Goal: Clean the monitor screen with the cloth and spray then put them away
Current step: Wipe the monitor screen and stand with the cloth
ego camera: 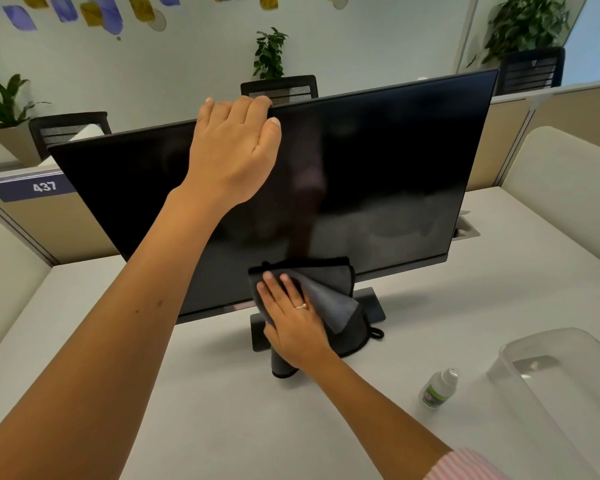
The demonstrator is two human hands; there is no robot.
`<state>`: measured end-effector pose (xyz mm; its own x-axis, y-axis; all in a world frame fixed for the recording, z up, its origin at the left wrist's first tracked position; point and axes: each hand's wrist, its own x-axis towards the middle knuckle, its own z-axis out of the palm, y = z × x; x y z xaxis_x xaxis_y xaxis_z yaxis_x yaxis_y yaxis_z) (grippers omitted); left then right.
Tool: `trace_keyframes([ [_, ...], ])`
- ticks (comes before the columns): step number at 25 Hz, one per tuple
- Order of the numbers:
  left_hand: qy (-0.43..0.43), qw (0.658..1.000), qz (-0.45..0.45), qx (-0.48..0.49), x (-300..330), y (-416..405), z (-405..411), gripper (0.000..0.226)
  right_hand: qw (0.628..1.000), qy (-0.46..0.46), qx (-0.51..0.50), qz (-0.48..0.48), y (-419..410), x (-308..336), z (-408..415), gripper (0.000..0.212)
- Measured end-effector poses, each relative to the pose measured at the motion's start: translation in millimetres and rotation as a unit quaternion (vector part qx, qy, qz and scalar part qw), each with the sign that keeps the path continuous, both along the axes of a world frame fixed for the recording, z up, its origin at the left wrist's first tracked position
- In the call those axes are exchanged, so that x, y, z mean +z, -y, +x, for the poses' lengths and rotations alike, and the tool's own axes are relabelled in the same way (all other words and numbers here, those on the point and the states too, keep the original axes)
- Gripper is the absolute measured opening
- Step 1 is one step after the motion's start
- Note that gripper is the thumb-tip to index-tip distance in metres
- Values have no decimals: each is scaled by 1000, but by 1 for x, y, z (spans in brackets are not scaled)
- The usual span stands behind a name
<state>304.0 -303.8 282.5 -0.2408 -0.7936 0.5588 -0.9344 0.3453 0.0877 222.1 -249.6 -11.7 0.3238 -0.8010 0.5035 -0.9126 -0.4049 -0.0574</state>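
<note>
A wide black monitor (378, 161) stands tilted on a white desk (187, 393), its screen dark. My left hand (234, 150) grips the monitor's top edge, fingers curled over it and thumb on the front. My right hand (291, 317) presses a dark grey cloth (333, 299) flat against the bottom middle of the screen, fingers straight. Part of the cloth hangs down over the monitor's base (374, 306). A small white spray bottle (439, 389) with a green label stands on the desk to the right, apart from both hands.
A clear plastic bin (551, 382) sits at the desk's right front. Beige partitions (568, 174) close in both sides, with a "437" sign (44, 186) on the left. Black chairs (279, 88) and potted plants (0, 102) stand behind the monitor.
</note>
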Motion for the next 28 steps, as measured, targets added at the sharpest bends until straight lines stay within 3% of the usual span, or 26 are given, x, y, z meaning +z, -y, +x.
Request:
trace_keyframes([
  [3,0,1000,3,-1,-1,-1,-1,46,988,97,-113,28,1,4,-27,66],
  [6,-1,1000,3,-1,-1,-1,-1,46,937,256,-233,54,11,24,-45,67],
  [8,-4,1000,5,0,-1,-1,-2,46,875,405,-259,60,21,41,-55,64],
  [11,-6,1000,3,0,-1,0,-1,47,726,640,-248,36,39,76,-76,57],
  [13,-8,1000,4,-3,-2,1,-1,47,662,696,-274,39,49,100,-89,54],
  [15,-7,1000,5,-1,-3,1,-1,47,656,701,-278,40,53,116,-89,53],
  [20,-9,1000,5,-1,-4,2,-2,47,746,640,-184,-2,38,115,-33,58],
  [22,-12,1000,2,-3,-4,1,-2,47,763,619,-188,6,36,106,-21,58],
  [25,-21,1000,-4,-9,-4,0,-1,46,755,627,-194,2,39,97,-26,58],
  [28,-36,999,-3,-11,-3,0,-1,45,688,691,-220,0,45,92,-51,58],
])
